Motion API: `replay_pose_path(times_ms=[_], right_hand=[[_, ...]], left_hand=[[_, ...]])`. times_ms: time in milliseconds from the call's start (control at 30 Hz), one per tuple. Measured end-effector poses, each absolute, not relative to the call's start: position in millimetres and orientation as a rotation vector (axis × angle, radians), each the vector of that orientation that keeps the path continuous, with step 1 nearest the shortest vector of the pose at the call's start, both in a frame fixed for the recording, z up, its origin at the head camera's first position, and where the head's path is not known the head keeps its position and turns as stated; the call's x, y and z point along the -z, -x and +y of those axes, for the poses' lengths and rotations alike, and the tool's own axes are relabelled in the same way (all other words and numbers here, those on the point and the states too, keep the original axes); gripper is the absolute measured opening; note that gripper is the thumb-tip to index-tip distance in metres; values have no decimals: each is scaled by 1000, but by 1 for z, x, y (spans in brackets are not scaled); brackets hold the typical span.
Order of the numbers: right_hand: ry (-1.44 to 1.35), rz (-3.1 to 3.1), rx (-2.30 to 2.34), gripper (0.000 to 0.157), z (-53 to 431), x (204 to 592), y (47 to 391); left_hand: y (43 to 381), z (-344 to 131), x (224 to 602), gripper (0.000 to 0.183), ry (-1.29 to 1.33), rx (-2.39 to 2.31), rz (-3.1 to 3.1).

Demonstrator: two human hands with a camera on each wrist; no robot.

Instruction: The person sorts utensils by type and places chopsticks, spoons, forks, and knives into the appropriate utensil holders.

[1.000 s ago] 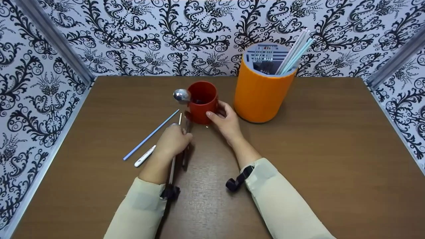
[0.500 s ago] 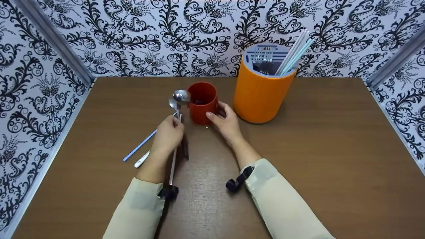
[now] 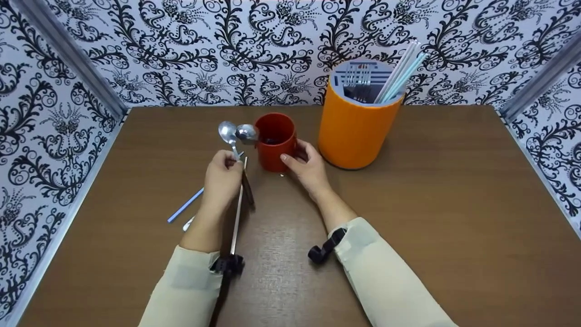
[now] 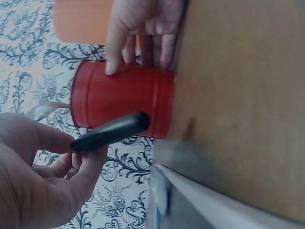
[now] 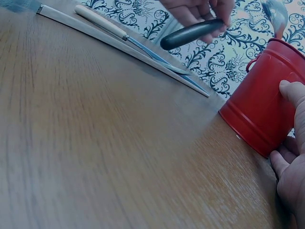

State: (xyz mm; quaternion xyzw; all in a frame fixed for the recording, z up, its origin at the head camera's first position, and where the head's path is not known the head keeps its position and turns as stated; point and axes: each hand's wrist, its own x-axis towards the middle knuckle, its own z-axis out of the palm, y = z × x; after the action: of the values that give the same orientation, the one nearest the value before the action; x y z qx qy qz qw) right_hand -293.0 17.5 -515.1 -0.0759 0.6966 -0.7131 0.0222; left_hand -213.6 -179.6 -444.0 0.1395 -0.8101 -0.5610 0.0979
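Note:
My left hand (image 3: 221,179) pinches a spoon (image 3: 227,131) with a dark handle (image 4: 112,132), held above the table with its metal bowl pointing away from me. To its right stands a red metal cup (image 3: 275,154), upright on the table. My right hand (image 3: 310,169) grips the cup's right side, thumb toward me and fingers behind. Another spoon (image 3: 247,133) stands in the cup, its bowl leaning out over the left rim. In the right wrist view, the dark handle (image 5: 193,34) hangs from the left fingers, apart from the cup (image 5: 267,98).
Below the left hand lie a light chopstick (image 3: 237,222), a blue chopstick (image 3: 185,205) and a white-handled utensil (image 5: 102,21). An orange cutlery holder (image 3: 358,131) with forks (image 3: 358,75) and pale chopsticks (image 3: 401,75) stands right of the cup. Patterned walls (image 3: 290,54) enclose the table.
My left hand has lifted the dark-handled spoon off the table and moved it left and a little away from me. The right hand stays on the cup.

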Motion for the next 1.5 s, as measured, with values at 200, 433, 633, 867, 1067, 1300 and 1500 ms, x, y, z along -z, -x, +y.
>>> replay_pose_path(times_ms=[200, 433, 633, 867, 1067, 1300, 1500], right_hand=[[227, 2168, 2204, 65, 17, 516, 293], [221, 2167, 2204, 64, 16, 515, 292], [239, 2149, 2223, 64, 16, 516, 291], [222, 2172, 2203, 66, 14, 518, 291], [205, 2198, 2171, 66, 13, 517, 292], [221, 2196, 2176, 65, 15, 515, 291], [224, 2183, 2195, 64, 17, 516, 292]], left_hand=[[208, -181, 424, 9, -397, 1725, -2159], [197, -170, 396, 6, -309, 1653, -2047], [197, -157, 384, 3, -207, 1647, -1924], [214, -136, 387, 5, -80, 1789, -1596], [228, -122, 397, 5, -49, 1823, -1485], [241, -117, 414, 5, -25, 1735, -1568], [249, -122, 424, 4, -74, 1726, -1625]])
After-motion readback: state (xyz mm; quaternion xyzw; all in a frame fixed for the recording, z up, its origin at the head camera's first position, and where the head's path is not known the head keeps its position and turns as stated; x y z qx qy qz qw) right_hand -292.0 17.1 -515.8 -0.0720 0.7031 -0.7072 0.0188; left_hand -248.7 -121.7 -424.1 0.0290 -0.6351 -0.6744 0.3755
